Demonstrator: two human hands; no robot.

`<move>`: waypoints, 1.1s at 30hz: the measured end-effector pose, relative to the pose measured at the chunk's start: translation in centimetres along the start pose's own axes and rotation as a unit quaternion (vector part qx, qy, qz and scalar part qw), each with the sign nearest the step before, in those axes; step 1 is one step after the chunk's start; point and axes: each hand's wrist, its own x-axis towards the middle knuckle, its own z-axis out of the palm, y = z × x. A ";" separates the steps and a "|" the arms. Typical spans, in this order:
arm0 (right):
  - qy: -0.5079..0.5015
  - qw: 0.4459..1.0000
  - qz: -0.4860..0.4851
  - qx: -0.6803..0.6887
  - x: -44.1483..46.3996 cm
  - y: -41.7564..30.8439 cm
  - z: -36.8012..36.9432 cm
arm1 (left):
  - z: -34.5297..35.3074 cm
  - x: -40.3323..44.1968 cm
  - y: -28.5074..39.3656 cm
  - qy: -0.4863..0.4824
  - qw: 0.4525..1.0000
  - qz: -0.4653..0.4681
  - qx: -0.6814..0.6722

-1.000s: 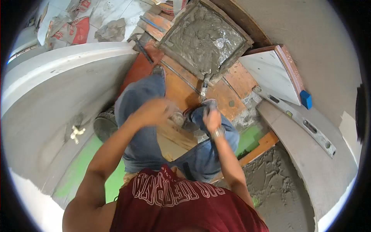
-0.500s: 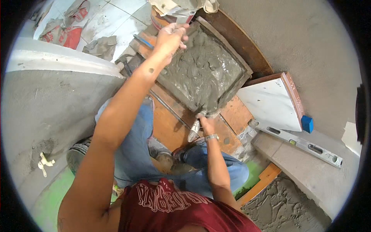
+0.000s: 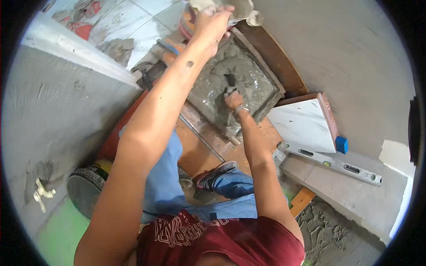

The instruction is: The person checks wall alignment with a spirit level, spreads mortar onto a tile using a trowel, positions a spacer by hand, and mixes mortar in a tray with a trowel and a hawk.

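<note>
My left hand [image 3: 214, 24] is stretched far forward at a torn paper bag [image 3: 242, 9], its fingers curled at the bag's edge. Below the bag stands a reddish bucket [image 3: 186, 22], partly hidden by my arm. Closer to me, a shallow wooden tray [image 3: 265, 41] holds wet grey mortar [image 3: 255, 77]. My right hand [image 3: 234, 101] is closed around a trowel [image 3: 231, 89] over the middle of the mortar. The blade is mostly sunk in or smeared with mortar, beside a dark hollow.
Right of the tray, white marbled tiles [image 3: 306, 122] lean on the wall near a blue block [image 3: 341, 145]. A spirit level [image 3: 330, 164] lies on a ledge. At left are a tap [image 3: 43, 193] and a dark round container [image 3: 86, 188]. Wet mortar [image 3: 333, 230] covers the lower right floor.
My left hand has moved forward to the paper bag. My right hand has pushed the trowel forward from the tray's near corner to the middle of the mortar. The view has shifted slightly.
</note>
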 end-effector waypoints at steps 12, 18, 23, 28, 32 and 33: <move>-0.113 0.992 0.056 0.012 -9.2 1.6 -14.2 | -4.1 1.4 4.4 0.081 0.993 -0.038 -0.082; -0.025 0.997 0.035 -0.063 -2.8 1.4 -14.1 | -2.6 1.7 3.4 0.014 0.988 -0.016 -0.151; -0.061 0.982 -0.035 -0.176 -2.8 1.0 -6.2 | -1.4 -0.7 4.6 0.008 0.994 0.018 -0.107; -0.144 0.953 -0.142 -0.228 -8.5 2.5 -15.8 | -4.2 2.3 3.8 -0.018 0.990 0.041 -0.134; -0.127 0.984 -0.004 -0.125 -5.7 2.3 -16.9 | -3.7 1.4 4.1 0.004 0.992 0.043 -0.119; -0.120 0.985 -0.008 -0.126 -3.5 3.9 -13.7 | -3.6 0.9 4.4 0.009 0.992 0.041 -0.117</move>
